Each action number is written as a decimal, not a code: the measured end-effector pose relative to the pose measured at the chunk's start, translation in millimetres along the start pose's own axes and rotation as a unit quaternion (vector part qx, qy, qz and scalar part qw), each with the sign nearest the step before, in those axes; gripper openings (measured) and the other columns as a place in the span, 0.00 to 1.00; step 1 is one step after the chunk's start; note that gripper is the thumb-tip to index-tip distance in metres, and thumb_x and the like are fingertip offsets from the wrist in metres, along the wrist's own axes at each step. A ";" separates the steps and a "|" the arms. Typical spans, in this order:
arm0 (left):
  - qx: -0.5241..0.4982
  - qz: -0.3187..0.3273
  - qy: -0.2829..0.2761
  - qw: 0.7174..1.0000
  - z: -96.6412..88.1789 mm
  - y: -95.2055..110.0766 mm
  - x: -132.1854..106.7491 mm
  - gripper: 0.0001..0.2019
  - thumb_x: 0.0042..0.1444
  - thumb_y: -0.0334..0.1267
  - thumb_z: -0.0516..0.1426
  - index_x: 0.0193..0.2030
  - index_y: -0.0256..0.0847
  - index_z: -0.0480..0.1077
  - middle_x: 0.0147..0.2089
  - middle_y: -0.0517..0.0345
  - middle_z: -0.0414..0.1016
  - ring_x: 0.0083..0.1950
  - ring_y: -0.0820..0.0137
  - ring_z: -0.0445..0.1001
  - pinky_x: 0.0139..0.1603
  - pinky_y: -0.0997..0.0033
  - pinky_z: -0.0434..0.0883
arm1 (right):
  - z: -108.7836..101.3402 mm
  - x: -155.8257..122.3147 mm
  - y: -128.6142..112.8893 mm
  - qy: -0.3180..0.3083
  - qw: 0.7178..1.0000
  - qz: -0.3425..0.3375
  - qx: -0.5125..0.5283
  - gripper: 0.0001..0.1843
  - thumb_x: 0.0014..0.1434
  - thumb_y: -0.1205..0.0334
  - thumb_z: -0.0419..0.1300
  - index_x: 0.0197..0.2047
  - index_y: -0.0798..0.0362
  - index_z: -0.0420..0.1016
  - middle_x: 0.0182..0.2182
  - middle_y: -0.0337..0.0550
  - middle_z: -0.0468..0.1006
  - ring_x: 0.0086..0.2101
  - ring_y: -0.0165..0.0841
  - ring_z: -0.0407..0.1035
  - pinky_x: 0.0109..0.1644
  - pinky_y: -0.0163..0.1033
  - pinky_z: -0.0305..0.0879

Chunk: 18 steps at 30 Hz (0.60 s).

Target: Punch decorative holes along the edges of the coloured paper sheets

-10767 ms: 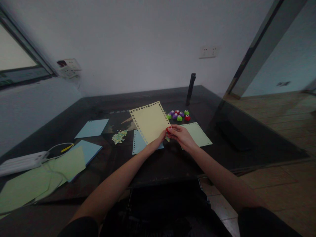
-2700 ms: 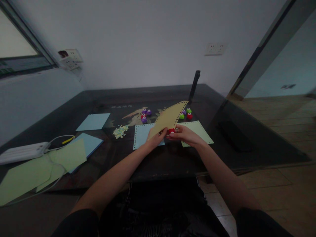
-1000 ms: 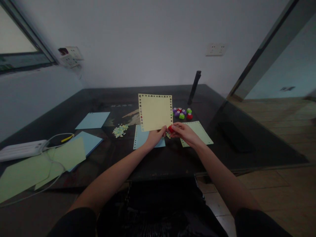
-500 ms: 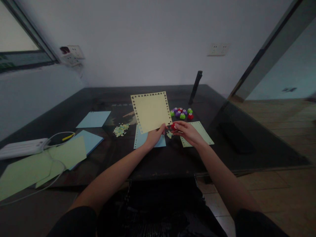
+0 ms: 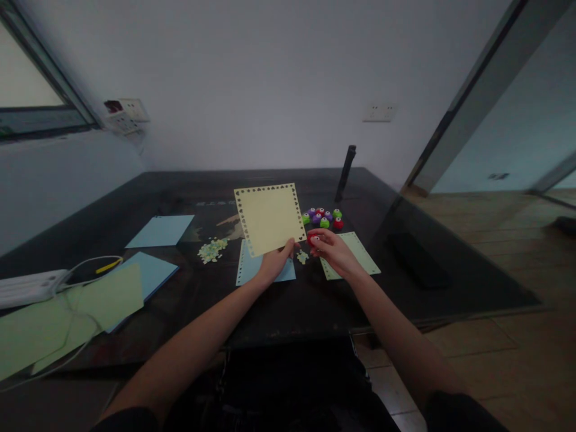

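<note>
A yellow sheet of paper (image 5: 270, 219), with shaped holes along its top, left and right edges, is held up tilted above the table. My left hand (image 5: 278, 263) pinches it at the lower right corner. Closed around a small red craft punch (image 5: 314, 239), my right hand (image 5: 337, 252) is just right of that corner; whether punch and paper touch I cannot tell. Below the raised sheet lies a punched blue sheet (image 5: 247, 267), partly hidden. A punched pale green sheet (image 5: 360, 255) lies under my right hand. Between the hands sits a small heap of paper cut-outs (image 5: 302, 257).
Several green, purple and red punches (image 5: 324, 222) stand behind my right hand. A larger heap of cut-outs (image 5: 213, 249) lies left. Blue sheets (image 5: 159, 231), green sheets (image 5: 112, 294) and a white power strip (image 5: 31, 288) are further left. A black upright object (image 5: 345, 174) stands at the back.
The camera view has shifted, so everything appears lower and further left. Both hands keep their hold on the paper and the punch, which remain close together at the lower right corner.
</note>
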<state>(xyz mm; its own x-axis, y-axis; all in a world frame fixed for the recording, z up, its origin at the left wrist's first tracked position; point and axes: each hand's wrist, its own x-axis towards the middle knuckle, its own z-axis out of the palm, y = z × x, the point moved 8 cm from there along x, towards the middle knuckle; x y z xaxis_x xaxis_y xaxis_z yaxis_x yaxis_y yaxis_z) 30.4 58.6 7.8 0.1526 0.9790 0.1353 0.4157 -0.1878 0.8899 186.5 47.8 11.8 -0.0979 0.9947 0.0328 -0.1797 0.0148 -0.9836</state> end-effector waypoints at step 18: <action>0.020 -0.036 0.003 0.999 -1.5 -18.2 13.1 0.18 0.58 0.44 0.47 0.26 0.39 0.73 0.20 0.61 0.67 0.29 0.68 0.71 0.42 0.71 0.66 | -51.3 98.9 -7.8 0.038 0.914 -0.105 -0.390 0.13 0.55 0.52 0.57 0.30 0.55 0.71 0.23 0.39 0.72 0.20 0.28 0.63 0.26 0.34 0.59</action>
<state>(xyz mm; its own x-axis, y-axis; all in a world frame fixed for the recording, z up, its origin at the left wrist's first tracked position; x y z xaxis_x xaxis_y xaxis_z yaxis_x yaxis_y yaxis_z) 23.5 74.9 -6.0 0.1151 0.9905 0.0750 0.4601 -0.1201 0.8797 228.4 151.3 13.6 -0.0684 0.9655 0.2511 0.5695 0.2445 -0.7848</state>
